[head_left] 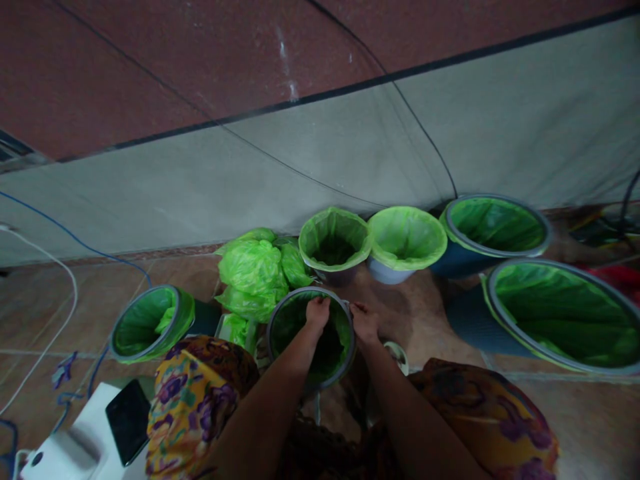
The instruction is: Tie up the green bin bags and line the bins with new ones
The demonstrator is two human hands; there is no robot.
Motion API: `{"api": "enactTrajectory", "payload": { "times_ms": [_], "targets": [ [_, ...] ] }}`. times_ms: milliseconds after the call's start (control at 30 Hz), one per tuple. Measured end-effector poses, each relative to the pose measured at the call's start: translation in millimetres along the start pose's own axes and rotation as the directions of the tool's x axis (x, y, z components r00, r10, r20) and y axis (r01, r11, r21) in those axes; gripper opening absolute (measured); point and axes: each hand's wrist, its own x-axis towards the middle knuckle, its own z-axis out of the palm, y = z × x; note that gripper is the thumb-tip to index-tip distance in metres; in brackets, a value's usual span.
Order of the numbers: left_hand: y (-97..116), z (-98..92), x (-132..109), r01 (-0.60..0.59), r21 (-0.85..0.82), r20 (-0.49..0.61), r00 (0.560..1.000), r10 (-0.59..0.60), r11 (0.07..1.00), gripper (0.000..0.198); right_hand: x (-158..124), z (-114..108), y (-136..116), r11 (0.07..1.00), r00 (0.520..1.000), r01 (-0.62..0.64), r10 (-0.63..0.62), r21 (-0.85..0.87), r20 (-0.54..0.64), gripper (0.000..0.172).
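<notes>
A small bin (280, 320) lined with a green plastic bag stands on the floor right in front of me, between my knees. My left hand (318, 312) reaches over its far rim, fingers curled down on the bag and rim. My right hand (364, 323) grips the bin's right rim, fingers closed on it. Both forearms stretch forward from the bottom of the view.
Other green-lined bins stand around: one at the left (150, 323), two small ones (334, 243) (406, 240) by the wall, two large ones at the right (495, 227) (565, 313). Loose green bags (253, 273) lie piled. A phone (127, 420) rests on a white box; cables trail at the left.
</notes>
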Motion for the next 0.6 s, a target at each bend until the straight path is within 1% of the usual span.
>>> {"api": "enactTrajectory", "payload": {
  "times_ms": [67,133,300,433,600],
  "targets": [
    [2,2.5,0,-0.002,-0.032,0.007,1.0,0.002,0.999,0.019,-1,1,-3,1.0,1.0,-0.006,0.006,0.02,0.011,0.027],
    [3,4.4,-1,-0.002,-0.062,0.012,1.0,0.003,0.998,0.018,-2,2,-5,1.0,1.0,-0.004,0.004,0.009,0.007,0.025],
    [2,6.4,-1,-0.003,-0.114,0.016,1.0,0.005,0.993,0.017,2,1,-11,0.992,0.997,0.01,-0.019,-0.129,-0.069,0.012],
    [0,5.9,1,-0.008,-0.117,0.009,1.0,0.009,0.993,0.02,6,-2,-14,0.976,0.993,0.013,-0.038,-0.216,-0.113,0.015],
    [-4,3.8,2,0.006,-0.116,0.007,1.0,-0.006,0.993,0.02,7,-6,-9,0.958,0.997,0.024,-0.042,-0.287,-0.058,0.015]
  ]
}}
